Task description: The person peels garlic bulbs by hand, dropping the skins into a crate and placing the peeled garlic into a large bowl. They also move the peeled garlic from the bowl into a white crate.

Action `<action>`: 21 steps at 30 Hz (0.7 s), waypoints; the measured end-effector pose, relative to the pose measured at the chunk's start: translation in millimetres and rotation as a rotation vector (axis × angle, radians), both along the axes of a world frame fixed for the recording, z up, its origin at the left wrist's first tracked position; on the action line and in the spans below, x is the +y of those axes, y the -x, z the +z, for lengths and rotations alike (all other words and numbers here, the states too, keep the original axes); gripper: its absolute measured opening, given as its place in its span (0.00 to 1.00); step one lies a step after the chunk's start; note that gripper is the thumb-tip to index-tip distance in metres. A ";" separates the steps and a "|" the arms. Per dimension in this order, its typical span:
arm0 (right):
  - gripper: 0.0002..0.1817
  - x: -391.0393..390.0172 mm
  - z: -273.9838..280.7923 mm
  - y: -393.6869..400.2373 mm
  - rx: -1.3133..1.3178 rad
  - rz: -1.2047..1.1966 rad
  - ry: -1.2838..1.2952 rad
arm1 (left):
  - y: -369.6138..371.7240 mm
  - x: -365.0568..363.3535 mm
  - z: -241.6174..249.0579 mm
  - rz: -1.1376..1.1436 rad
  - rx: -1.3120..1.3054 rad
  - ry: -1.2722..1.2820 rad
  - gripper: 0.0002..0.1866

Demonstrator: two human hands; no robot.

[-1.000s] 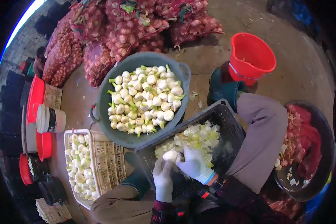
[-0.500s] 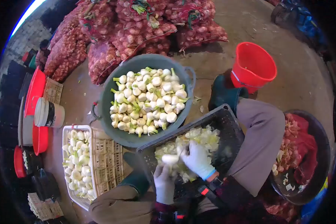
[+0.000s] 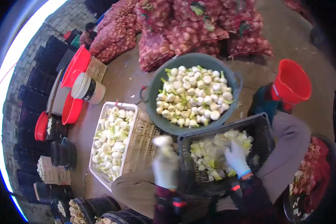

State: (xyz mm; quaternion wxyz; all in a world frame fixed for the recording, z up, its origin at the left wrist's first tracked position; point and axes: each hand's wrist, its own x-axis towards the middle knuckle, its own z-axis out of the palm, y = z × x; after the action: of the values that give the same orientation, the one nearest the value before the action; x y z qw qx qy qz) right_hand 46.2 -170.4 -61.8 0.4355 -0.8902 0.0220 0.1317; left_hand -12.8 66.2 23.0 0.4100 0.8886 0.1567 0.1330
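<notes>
My left hand, gloved and blurred by motion, holds a white bulb at its fingertips, between the white basket and the black crate. My gloved right hand is over the right part of the black crate, touching the pale peelings in it; its fingertips are partly hidden. Behind the crate a grey-green tub holds many peeled white bulbs. Left of my left hand, the white basket carries more peeled bulbs.
Red net sacks of bulbs are piled at the back. A red bucket stands at right, a dark tub with unpeeled bulbs below it. Red basins, a white bucket and a distant person are at left.
The view has swung left. My left hand has moved away from my right, leftward out of the crate with the bulb. My right hand is now lower over the peelings.
</notes>
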 end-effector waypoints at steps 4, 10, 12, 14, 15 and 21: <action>0.11 5.7 16.6 -0.3 0.004 -0.001 0.015 | -46.1 37.4 52.5 -0.041 -0.327 1.067 0.12; 0.11 9.0 9.3 -6.5 -0.093 0.042 -0.134 | -193.2 2.4 -8.2 -0.015 0.204 0.926 0.15; 0.10 -0.2 12.9 -8.7 0.023 0.079 -0.102 | -237.5 -18.4 -50.1 -0.281 0.355 0.226 0.22; 0.09 0.5 1.3 -7.2 -0.004 0.054 -0.083 | -267.0 -28.0 -87.0 -0.664 0.185 -0.465 0.25; 0.08 1.9 1.2 -7.5 -0.032 0.020 -0.118 | -282.6 -34.3 -98.2 -0.759 0.366 -0.579 0.28; 0.08 4.2 8.7 -16.4 0.158 -0.001 -0.133 | -312.2 -36.8 -129.2 -0.767 0.434 -0.706 0.30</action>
State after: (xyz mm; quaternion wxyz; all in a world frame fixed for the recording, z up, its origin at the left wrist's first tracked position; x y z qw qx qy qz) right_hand 62.7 -166.2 -53.1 0.4905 -0.8462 0.0479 0.2025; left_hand 299.4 29.4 -106.3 0.0650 0.9722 -0.1510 -0.1670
